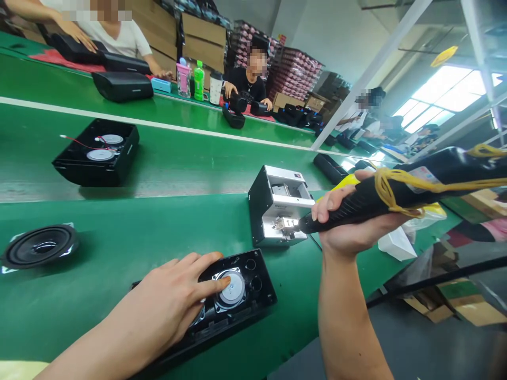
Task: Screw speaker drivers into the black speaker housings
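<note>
My left hand (178, 290) holds down a black speaker panel (253, 311) on the green bench. Its fingers lie across the panel, and one fingertip presses on the round silver back of a small speaker driver (233, 289). A second driver is mostly hidden beneath the hand. In my right hand (350, 232), the fingers wrap around a black electric screwdriver (368, 195) with a yellow cord tied about it. The screwdriver's tip is at the front outlet of a silver-and-black screw feeder (273, 200). I cannot make out a screw on the tip.
A loose black speaker cone (39, 245) lies at the left. Farther back, an open speaker housing (99, 155) with red wires sits on the belt. Across the line, people handle black housings near bottles (198, 81). A white box (397, 244) stands right of the feeder.
</note>
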### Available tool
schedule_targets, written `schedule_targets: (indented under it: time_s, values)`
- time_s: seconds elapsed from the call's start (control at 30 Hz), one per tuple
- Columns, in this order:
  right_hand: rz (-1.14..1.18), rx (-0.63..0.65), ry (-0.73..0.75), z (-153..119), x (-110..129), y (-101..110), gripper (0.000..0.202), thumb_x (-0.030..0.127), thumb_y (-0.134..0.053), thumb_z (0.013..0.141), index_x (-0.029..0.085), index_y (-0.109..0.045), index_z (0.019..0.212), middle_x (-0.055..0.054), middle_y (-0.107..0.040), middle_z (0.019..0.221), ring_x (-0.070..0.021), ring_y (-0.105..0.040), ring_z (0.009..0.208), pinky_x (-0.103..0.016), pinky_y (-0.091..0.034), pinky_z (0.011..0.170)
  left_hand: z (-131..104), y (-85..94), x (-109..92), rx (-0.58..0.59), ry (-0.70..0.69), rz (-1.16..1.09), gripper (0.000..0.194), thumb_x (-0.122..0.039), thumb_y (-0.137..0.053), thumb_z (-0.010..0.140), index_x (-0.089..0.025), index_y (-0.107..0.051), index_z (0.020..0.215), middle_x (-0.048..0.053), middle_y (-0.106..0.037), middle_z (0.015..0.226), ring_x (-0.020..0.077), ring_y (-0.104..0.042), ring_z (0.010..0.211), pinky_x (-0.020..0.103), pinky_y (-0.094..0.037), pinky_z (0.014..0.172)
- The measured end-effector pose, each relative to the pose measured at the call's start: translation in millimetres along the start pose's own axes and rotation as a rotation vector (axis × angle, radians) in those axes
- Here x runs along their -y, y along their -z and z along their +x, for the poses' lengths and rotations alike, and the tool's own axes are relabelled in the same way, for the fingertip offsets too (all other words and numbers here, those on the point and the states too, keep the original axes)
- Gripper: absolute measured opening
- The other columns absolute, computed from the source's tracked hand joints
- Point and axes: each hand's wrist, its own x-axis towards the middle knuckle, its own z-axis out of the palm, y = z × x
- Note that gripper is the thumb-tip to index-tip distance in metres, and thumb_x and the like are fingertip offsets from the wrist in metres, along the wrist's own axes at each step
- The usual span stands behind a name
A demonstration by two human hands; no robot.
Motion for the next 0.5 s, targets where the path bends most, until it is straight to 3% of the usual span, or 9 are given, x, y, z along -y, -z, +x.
schedule_targets:
  time_s: [0.33, 0.5]
  values:
    - [0.09, 0.043, 0.022, -5.2, -8.1, 7.9, 0.065, 0.082, -0.048, 0.089, 0.023, -0.07, 0.102, 0.007, -0.054, 0.054, -0.0099, -0.043, 0.031, -0.02, -0.036, 0.029, -4.9, -6.4, 1.6, -0.058, 0.01, -0.01, 0.068, 0.0, -0.047, 0.088, -0.046, -0.069, 0.133, 0.002, -0.06, 0.154, 0.0337, -0.072, 0.116, 0.054, -0.065, 0.086]
    - [0.086, 0.062, -0.04, -8.7, -7.2, 10.9, 0.067, 0.086, -0.053, 0.085, 0.023, -0.071, 0.1, 0.007, -0.053, 0.052, -0.0103, -0.042, 0.03, -0.02, -0.035, 0.029, -6.0, -9.0, 2.3, -0.088, 0.008, -0.005, 0.069, 0.0, -0.047, 0.087, -0.046, -0.07, 0.133, 0.002, -0.06, 0.153, 0.0332, -0.072, 0.115, 0.051, -0.064, 0.084]
